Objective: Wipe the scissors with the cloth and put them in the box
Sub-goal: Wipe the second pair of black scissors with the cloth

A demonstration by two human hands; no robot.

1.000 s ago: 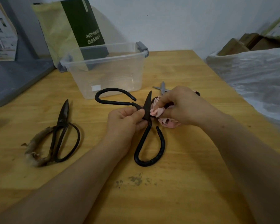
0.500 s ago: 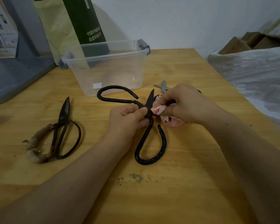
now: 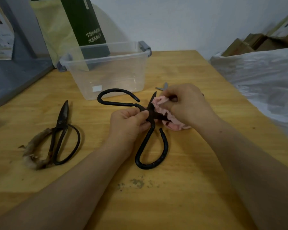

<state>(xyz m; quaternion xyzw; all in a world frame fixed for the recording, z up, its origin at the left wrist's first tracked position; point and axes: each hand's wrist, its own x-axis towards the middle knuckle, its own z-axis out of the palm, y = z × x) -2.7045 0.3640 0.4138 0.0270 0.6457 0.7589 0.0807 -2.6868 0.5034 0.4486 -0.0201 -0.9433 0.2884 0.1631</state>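
Note:
Large black scissors (image 3: 148, 141) with big loop handles lie spread wide on the wooden table, blades apart. My left hand (image 3: 128, 123) pinches them at the pivot. My right hand (image 3: 188, 105) grips a bunched pink cloth (image 3: 160, 103) and presses it against the upright blade near its tip. The clear plastic box (image 3: 106, 72) with grey clips stands just behind, nothing visible inside it. A second pair of old dark scissors (image 3: 61, 130) with a frayed wrapped handle lies to the left. Grey blade tips of another pair (image 3: 163, 87) peek out behind my right hand.
A green and yellow bag (image 3: 76, 27) leans on the wall behind the box. A grey platform (image 3: 15, 77) sits at the far left. Crinkled plastic sheeting (image 3: 264, 83) covers the right side, with cardboard boxes (image 3: 256, 42) beyond. A dark stain (image 3: 138, 182) marks the tabletop near me.
My right hand has slid the pink cloth up along the blade toward its tip. My left hand keeps its grip at the pivot; the scissors stay in place.

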